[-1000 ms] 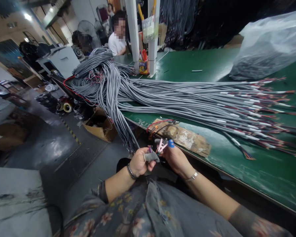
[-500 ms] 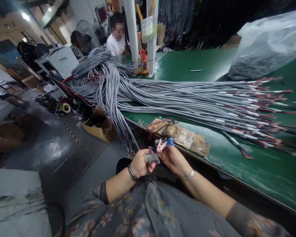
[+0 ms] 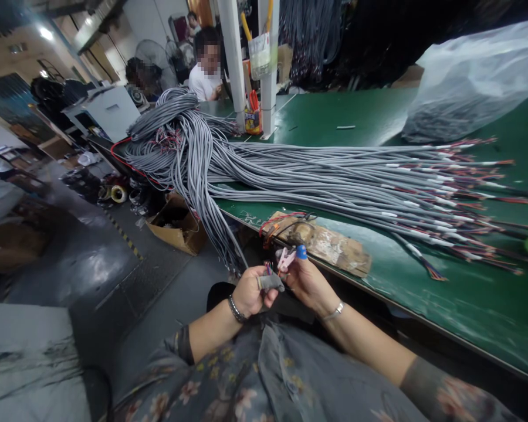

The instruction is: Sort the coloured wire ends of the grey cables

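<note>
My left hand (image 3: 249, 293) is closed around the end of a grey cable (image 3: 243, 253), and thin coloured wires (image 3: 268, 268) stick up out of its grip. One of its fingers wears a grey sleeve (image 3: 270, 283). Close beside it, my right hand (image 3: 310, 287) pinches a small pink clip-like tool (image 3: 286, 258) against the wires. A blue cap (image 3: 301, 252) covers the right thumb. The exact contact between tool and wire is too small to make out. Many grey cables (image 3: 317, 170) lie along the green bench (image 3: 475, 328), their stripped coloured ends to the right.
A worn wooden block (image 3: 334, 249) with red wires sits at the bench edge. Below stands an open cardboard box (image 3: 178, 225). A plastic bag (image 3: 470, 82) rests at the back right. Beyond white posts (image 3: 234, 64) sits a person in white (image 3: 202, 82).
My view has shifted slightly, so the bench appears a little to the left. Both hands keep their grips, and the pink tool has barely moved.
</note>
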Action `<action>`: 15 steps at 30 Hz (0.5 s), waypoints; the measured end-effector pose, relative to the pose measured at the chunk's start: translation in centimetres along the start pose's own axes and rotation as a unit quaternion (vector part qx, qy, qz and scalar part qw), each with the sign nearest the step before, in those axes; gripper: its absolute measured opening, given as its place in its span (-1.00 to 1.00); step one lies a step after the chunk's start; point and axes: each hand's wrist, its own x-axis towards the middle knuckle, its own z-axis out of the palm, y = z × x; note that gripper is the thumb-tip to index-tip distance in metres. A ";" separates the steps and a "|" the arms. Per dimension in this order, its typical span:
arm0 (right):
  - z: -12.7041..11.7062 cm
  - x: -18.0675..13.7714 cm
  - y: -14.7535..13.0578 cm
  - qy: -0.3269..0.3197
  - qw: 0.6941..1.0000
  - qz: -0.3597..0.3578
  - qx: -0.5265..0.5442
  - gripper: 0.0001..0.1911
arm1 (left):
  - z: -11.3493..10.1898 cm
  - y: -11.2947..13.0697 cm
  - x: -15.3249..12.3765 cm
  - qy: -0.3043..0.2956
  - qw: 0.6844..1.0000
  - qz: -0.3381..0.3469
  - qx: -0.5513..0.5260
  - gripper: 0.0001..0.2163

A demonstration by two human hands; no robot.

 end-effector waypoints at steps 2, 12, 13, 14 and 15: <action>-0.2 -0.3 -0.1 -0.021 0.999 0.030 0.009 -0.45 | 0.0 0.1 -0.3 0.006 1.000 0.004 -0.007 -0.64; -0.6 -1.2 -0.5 -0.038 0.999 0.030 0.019 -0.68 | 0.8 -0.9 -2.2 0.097 0.990 0.097 0.015 -0.60; -0.5 -1.2 -0.5 -0.034 0.999 0.022 0.013 -0.69 | 0.9 -1.0 -2.2 0.106 0.989 0.104 0.017 -0.60; -0.5 -1.2 -0.5 -0.032 0.999 0.018 0.007 -0.69 | 1.0 -1.0 -2.2 0.113 0.987 0.110 0.018 -0.61; -0.4 -1.2 -0.6 -0.032 0.999 0.015 0.001 -0.68 | 1.0 -0.9 -2.1 0.118 0.986 0.113 0.018 -0.61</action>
